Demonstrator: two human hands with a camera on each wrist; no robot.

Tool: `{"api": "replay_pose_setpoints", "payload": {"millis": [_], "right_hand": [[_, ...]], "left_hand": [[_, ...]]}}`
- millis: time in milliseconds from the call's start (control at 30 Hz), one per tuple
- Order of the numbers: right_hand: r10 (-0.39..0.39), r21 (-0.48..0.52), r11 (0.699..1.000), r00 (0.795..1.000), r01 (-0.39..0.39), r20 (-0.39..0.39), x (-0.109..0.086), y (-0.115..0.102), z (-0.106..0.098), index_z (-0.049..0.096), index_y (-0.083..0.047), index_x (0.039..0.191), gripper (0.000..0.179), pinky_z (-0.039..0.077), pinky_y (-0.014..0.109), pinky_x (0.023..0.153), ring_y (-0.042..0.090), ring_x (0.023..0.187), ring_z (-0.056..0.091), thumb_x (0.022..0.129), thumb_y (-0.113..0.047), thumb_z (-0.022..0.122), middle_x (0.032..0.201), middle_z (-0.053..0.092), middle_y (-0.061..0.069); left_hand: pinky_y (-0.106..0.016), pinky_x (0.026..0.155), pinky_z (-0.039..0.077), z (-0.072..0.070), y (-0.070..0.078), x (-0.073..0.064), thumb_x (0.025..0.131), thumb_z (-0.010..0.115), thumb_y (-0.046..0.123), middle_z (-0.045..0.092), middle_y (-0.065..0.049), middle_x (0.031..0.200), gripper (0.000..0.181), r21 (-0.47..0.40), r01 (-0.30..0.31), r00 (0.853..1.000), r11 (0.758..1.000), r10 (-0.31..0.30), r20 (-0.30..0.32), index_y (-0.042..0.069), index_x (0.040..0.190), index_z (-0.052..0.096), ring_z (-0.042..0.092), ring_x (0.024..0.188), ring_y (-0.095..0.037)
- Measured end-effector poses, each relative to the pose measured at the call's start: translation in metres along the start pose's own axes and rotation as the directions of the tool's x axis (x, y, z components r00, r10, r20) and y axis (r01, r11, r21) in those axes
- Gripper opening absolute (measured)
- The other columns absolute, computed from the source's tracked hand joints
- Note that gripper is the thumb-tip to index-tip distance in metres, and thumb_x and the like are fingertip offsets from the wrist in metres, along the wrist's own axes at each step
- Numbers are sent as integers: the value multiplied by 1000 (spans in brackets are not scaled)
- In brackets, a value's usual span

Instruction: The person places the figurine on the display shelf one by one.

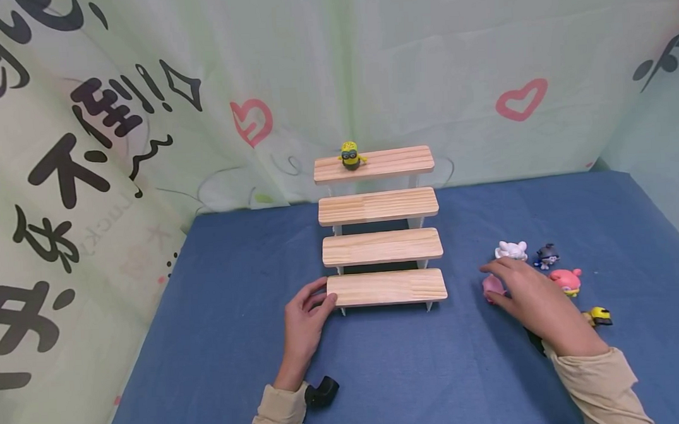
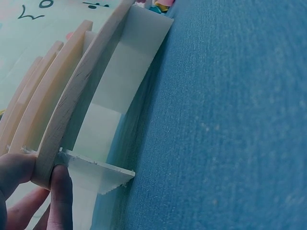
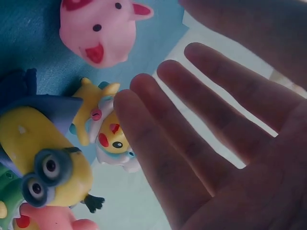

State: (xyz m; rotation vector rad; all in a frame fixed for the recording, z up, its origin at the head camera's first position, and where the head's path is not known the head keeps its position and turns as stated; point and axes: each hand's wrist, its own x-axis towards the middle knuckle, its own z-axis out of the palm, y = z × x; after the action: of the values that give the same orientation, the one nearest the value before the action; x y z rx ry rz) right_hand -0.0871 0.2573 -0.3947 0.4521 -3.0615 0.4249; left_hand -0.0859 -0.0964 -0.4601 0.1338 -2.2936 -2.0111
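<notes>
A tiered display shelf point(image 1: 385, 290) with pale wooden steps stands on the blue cloth. My left hand point(image 1: 305, 327) pinches the left end of its lowest step, the thumb on one face and fingers on the other, as the left wrist view shows. On the top step stands a yellow minion figure point(image 1: 350, 154). Over to the right, my right hand point(image 1: 542, 301) reaches above a pink pig figure point(image 3: 98, 36), with its fingers extended. Near that hand are a white figure point(image 1: 510, 250), a dark minion figure point(image 1: 546, 255) and a coral-pink figure point(image 1: 566, 281).
Partly behind the right wrist lies a yellow-and-black figure point(image 1: 601, 316). The right wrist view also shows a yellow figure in a white hood point(image 3: 112, 129) and part of a green one point(image 3: 10, 191). A pale printed curtain point(image 1: 424, 63) hangs behind the shelf.
</notes>
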Motion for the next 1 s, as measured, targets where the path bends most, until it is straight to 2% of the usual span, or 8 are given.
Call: {"api": "replay_pose_setpoints", "payload": {"millis": [367, 600, 1000], "right_hand": [[56, 1, 998, 997, -56, 61, 0, 5, 7, 66, 7, 113, 39, 45, 63, 96, 49, 113, 57, 81, -9, 81, 119, 60, 32], [27, 8, 1000, 999, -27, 43, 1, 10, 12, 67, 7, 107, 36, 50, 58, 88, 43, 101, 60, 77, -4, 84, 107, 63, 27], [24, -1, 1000, 999, -24, 44, 2, 9, 14, 68, 7, 105, 36, 49, 60, 91, 45, 105, 59, 73, 0, 85, 108, 63, 27]], "left_hand": [[-25, 83, 58, 0, 2, -1, 89, 75, 17, 68, -15, 120, 41, 2, -1, 1000, 1000, 1, -3, 4, 127, 65, 71, 98, -24], [-25, 82, 58, 0, 2, -1, 90, 75, 17, 68, -15, 120, 41, 3, 6, 1000, 1000, -6, -4, 4, 127, 65, 71, 97, -24], [-25, 82, 58, 0, 2, -1, 90, 75, 18, 69, -15, 120, 41, 11, 14, 1000, 1000, -13, -6, 5, 128, 65, 71, 96, -24]]}}
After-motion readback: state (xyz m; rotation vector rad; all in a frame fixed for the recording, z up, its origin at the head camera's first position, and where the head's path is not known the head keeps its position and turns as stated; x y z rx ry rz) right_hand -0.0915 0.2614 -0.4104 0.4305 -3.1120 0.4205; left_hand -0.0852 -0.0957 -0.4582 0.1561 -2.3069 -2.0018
